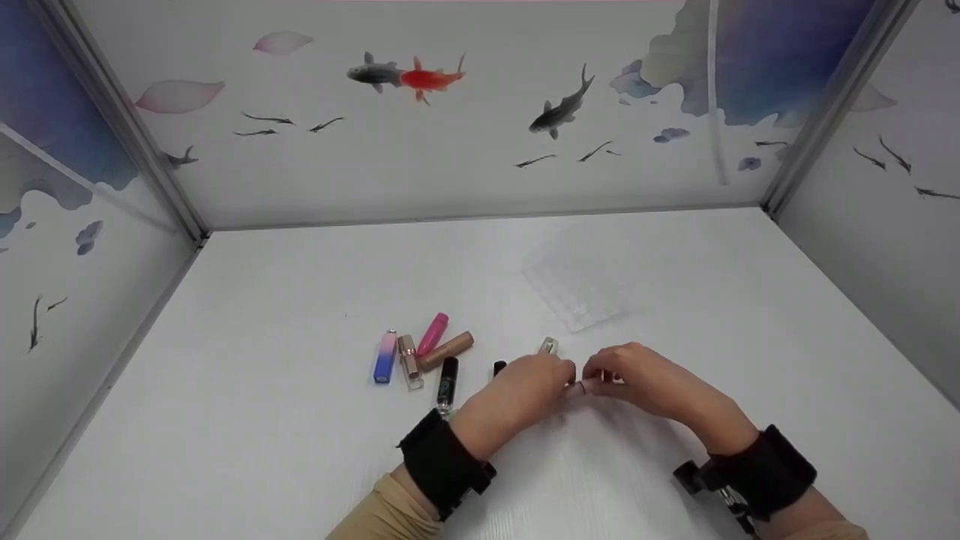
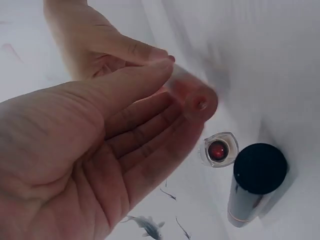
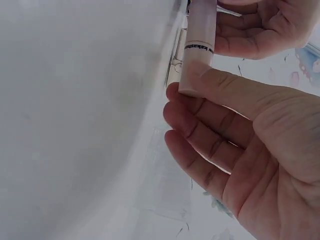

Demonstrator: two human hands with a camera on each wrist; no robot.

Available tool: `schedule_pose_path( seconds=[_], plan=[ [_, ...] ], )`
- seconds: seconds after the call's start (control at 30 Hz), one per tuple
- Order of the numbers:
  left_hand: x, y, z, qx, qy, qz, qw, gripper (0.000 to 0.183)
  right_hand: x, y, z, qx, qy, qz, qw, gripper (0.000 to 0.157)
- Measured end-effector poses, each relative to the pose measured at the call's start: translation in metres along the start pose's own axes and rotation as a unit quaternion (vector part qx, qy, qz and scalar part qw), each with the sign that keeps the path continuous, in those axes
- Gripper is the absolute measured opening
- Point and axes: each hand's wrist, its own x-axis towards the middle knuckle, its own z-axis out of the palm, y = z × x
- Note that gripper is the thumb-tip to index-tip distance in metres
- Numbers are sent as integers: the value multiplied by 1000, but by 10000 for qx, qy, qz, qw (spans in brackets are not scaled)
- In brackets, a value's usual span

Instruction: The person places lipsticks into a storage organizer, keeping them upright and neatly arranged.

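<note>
Both hands hold a pale pink lip gloss tube low over the table, one at each end. My left hand pinches the end that looks clear and reddish in the left wrist view. Between thumb and index finger, my right hand pinches the whitish end, with small dark lettering just beyond the thumb; its other fingers are loosely bent. Beyond the left hand lies a clear-ended tube. A black-capped tube is near the left fingers, partly hidden by the hand in the head view.
To the left lie a pink-and-blue lipstick, a rose-gold lipstick, a bright pink tube, a brown tube and a black tube. A clear plastic bag lies farther back. Printed walls enclose the white table.
</note>
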Motion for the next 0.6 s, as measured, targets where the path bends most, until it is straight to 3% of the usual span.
schedule_pose_path(
  seconds=[0.1,0.33,0.6],
  plan=[
    [1,-2,-2,-39,505,50,9987,23,0,1,-4,248,305,3,9992,7],
    [2,-9,-10,-653,1406,17,9879,24,0,-2,-13,711,1328,37,9886,15],
    [5,-12,-15,-930,2410,198,9659,20,4,-15,-20,1242,2512,499,9586,26]
  ],
)
